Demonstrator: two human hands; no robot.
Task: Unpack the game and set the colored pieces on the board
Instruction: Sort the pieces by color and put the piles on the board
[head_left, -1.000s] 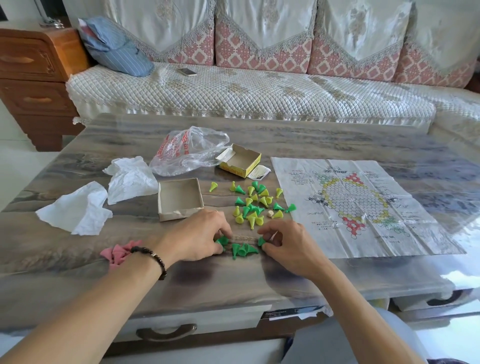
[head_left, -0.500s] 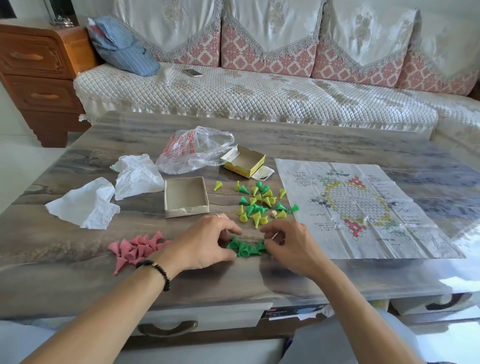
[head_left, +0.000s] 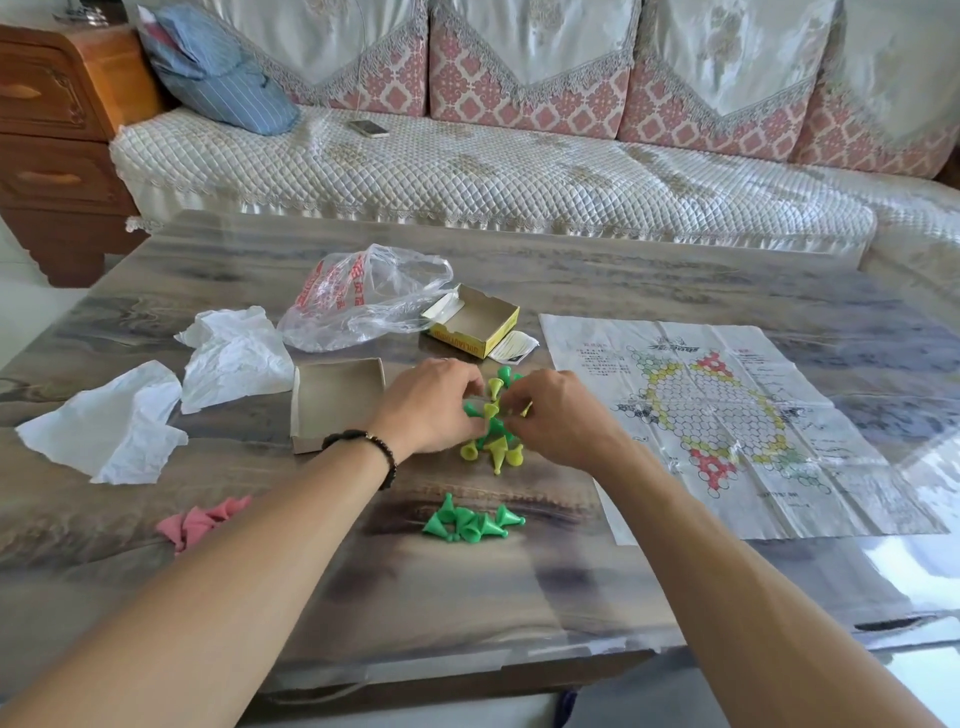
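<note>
On the glossy wood-grain table (head_left: 519, 270), both hands work in a mixed pile of yellow and green cone pieces (head_left: 496, 444) lying between an open cardboard tray (head_left: 332, 400) and the paper game board (head_left: 727, 415). Left hand (head_left: 431, 410): fingers curled down into the pile; whether they pinch a piece cannot be told, as the fingertips are hidden among the cones. Right hand (head_left: 550, 415): fingers likewise curled, tips bunched against the pile, grasp also not discernible. A bead bracelet (head_left: 363, 447) circles the left wrist. Nearer the viewer, a sorted cluster of green pieces (head_left: 470, 522) lies well apart from the pile; a cluster of pink pieces (head_left: 200, 522) lies at the left, partly hidden by the left forearm. The board lies flat and creased, right of the hands, with no pieces on it. Beyond the tray: two crumpled white papers (head_left: 156, 395), a clear plastic bag (head_left: 363, 296) and a yellow box lid (head_left: 475, 325). A quilted sofa (head_left: 467, 171) stands behind.
</note>
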